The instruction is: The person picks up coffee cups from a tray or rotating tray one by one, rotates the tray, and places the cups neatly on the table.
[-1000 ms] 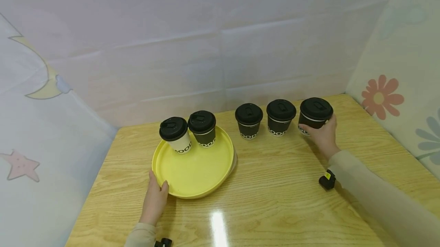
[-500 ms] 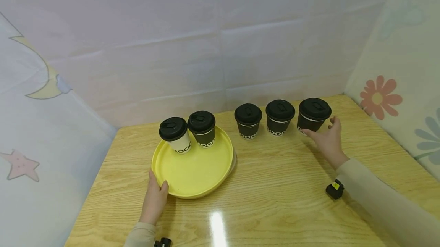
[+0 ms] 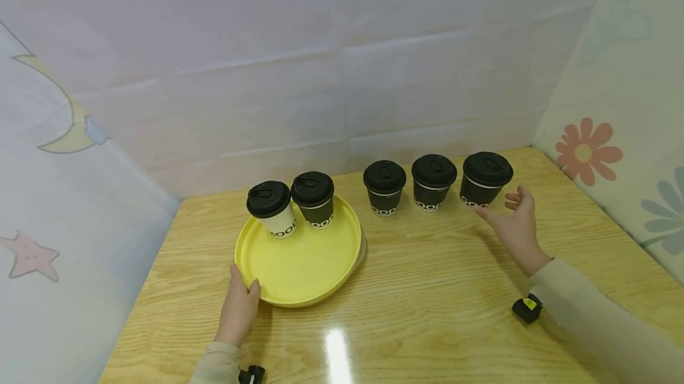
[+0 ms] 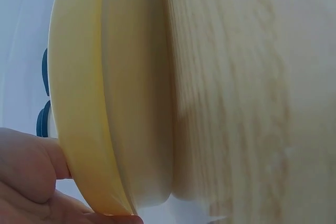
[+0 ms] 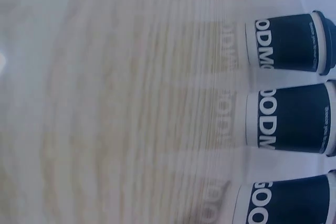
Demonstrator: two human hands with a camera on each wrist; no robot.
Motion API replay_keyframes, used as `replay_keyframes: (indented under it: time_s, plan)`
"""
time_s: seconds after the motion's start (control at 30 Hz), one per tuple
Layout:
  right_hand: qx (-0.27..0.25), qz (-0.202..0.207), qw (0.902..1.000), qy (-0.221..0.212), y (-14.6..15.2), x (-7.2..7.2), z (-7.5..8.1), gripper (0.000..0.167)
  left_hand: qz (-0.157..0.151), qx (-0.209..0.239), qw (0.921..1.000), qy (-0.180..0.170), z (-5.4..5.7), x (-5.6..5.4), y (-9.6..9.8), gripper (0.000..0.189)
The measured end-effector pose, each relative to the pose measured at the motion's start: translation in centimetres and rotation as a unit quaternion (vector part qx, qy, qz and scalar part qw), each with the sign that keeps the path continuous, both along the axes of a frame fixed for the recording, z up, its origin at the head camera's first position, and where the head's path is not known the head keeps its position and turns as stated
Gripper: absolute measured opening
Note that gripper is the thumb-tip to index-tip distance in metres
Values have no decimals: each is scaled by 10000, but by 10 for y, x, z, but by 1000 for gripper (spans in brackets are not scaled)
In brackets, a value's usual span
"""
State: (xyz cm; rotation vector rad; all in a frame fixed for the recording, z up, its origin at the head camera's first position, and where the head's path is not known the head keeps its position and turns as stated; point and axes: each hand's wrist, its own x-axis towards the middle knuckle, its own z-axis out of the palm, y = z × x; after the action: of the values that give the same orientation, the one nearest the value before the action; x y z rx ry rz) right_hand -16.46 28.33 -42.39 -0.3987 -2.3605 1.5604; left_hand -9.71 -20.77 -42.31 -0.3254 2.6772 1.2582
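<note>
My left hand [image 3: 238, 307] grips the near-left rim of a round yellow tray [image 3: 299, 271], with the thumb at the rim. In the left wrist view the tray [image 4: 79, 93] sits on a round beige base [image 4: 139, 103]. A white paper cup [image 3: 280, 224] and a black paper cup [image 3: 319, 215], both with black lids, stand at the tray's back. My right hand [image 3: 517, 227] has its fingers apart, beside the rightmost black cup [image 3: 481, 191] and holding nothing. Left of that stand two more lidded black cups, the middle cup [image 3: 430, 194] and the left cup [image 3: 385, 200].
The wooden table [image 3: 427, 313] ends at a pale cloth backdrop [image 3: 342, 75] close behind the cups. Printed cloth walls [image 3: 630, 152] rise at both sides. A small black device [image 3: 526, 309] is at the right wrist.
My right hand has let go of the rightmost black cup and drawn back to the right and nearer, its fingers spreading. My left hand stays at the tray.
</note>
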Motion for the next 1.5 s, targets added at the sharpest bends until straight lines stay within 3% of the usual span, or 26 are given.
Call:
replay_keyframes:
  time_s: [0.53,0.87,1.27,1.5]
  plan:
    - [56,792,9962,344,-27,19,10,99,33,30,10000,32,3,-1,-2,72]
    - [183,1207,9921,273,-41,26,15,100,92,215,9997,99,4,1,-1,76]
    - [127,1491,9881,359,-55,30,17,97,64,280,9989,366,4,7,1,79]
    - [78,1623,9861,347,-61,32,21,98,152,338,9991,210,6,7,3,82]
